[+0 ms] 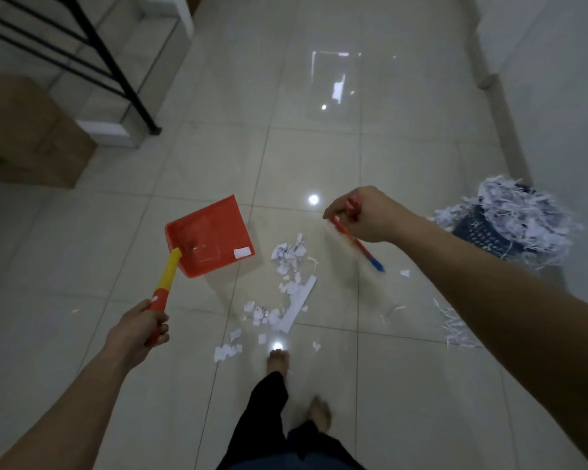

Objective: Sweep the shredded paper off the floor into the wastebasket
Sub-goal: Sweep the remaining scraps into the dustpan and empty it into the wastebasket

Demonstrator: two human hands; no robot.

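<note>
The person's forearms reach in from the lower corners of the frame, with two bare feet (279, 362) and dark trouser legs at the bottom centre. The left hand (140, 329), lower left, has its fingers curled round the red-and-yellow handle (166, 283) of an orange dustpan (211, 235), which is held tilted just left of centre; one white scrap of paper (242, 252) lies in its lower right corner. The right hand (360, 213), right of centre, grips the red stick of a broom (357, 244) whose blue lower end points down and to the right; its bristles are blurred.

The shredded paper (289, 290) lies on the pale glossy tile floor (319, 147) at centre frame, between the dustpan and the broom, as a loose trail of small white bits and one long strip running down toward the feet. More thin shreds (454, 325) lie beside the right forearm. At the right edge stands a dark wastebasket (482, 235), heaped with shredded paper that spills over its rim.

In the upper left are a black metal frame (116, 69) and a brown cardboard box (28, 137).
</note>
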